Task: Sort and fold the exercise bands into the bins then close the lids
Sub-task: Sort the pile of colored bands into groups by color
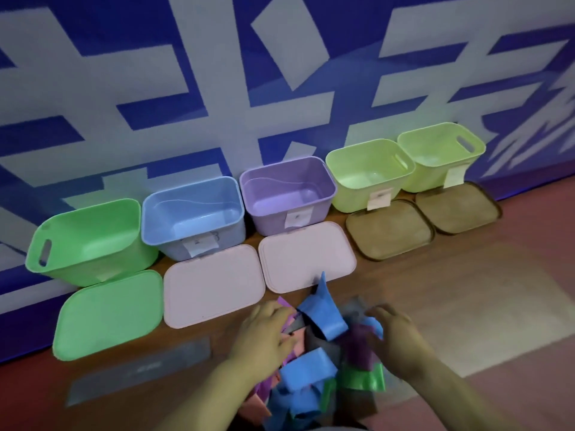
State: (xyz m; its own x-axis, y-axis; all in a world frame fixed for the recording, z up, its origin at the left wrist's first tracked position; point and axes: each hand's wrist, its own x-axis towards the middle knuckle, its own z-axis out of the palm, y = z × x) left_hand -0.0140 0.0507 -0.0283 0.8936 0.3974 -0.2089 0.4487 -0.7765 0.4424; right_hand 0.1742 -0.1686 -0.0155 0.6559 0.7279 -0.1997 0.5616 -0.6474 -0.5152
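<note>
Resting our palms on band pile: left hand, right hand both face down, fingers loosely spread, gripping nothing we see; five bins open behind, lids flat alongside.

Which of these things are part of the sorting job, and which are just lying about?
Job: band pile; green bin, blue bin, purple bin, left yellow-green bin, right yellow-green bin; green lid, left pink lid, right pink lid, left brown lid, right brown lid.
Lying about: grey strip on the floor, maybe a band.
</note>
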